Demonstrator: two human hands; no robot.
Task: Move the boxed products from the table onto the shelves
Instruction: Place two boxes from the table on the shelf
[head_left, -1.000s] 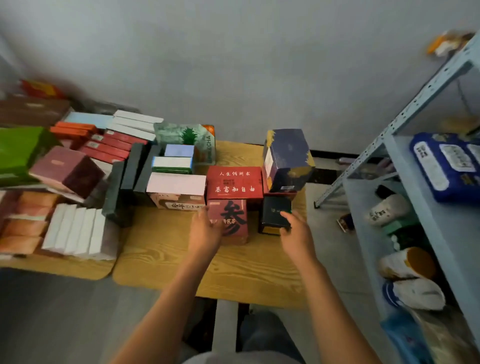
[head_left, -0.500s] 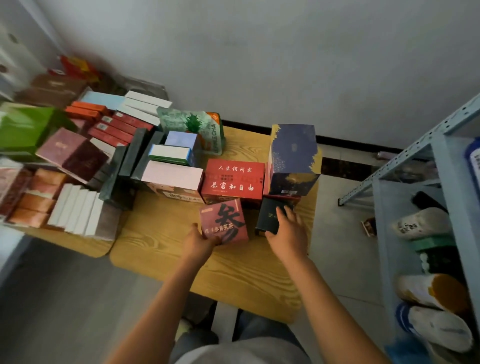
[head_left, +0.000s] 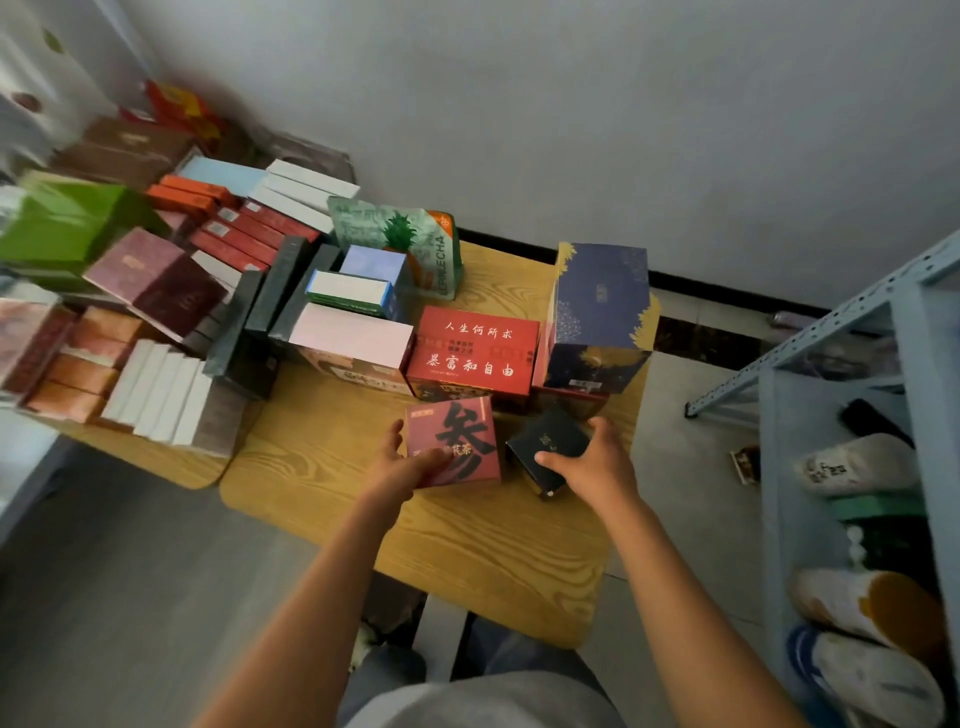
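Standing over a wooden tabletop (head_left: 467, 561) crowded along its far side with boxed products, a person takes up two of them at once, with the pale blue shelves (head_left: 904, 332) waiting at the right, already carrying pouches and packets. Behind the hands rise a tall navy box (head_left: 600, 312) and a flat red box (head_left: 475, 348) with white lettering, both untouched. The left hand (head_left: 402, 467) has its grip closed on a small maroon box (head_left: 457, 441), thumb laid across the printed top and fingers at the left edge; the box sits tilted, its near edge apparently raised. The right hand (head_left: 592, 462) grips a smaller black box (head_left: 545, 447), thumb on top, also tipped off level. The step looks like the pick-up; next would be lifting both clear of the neighbouring stacks and swinging right to find bare shelf space.
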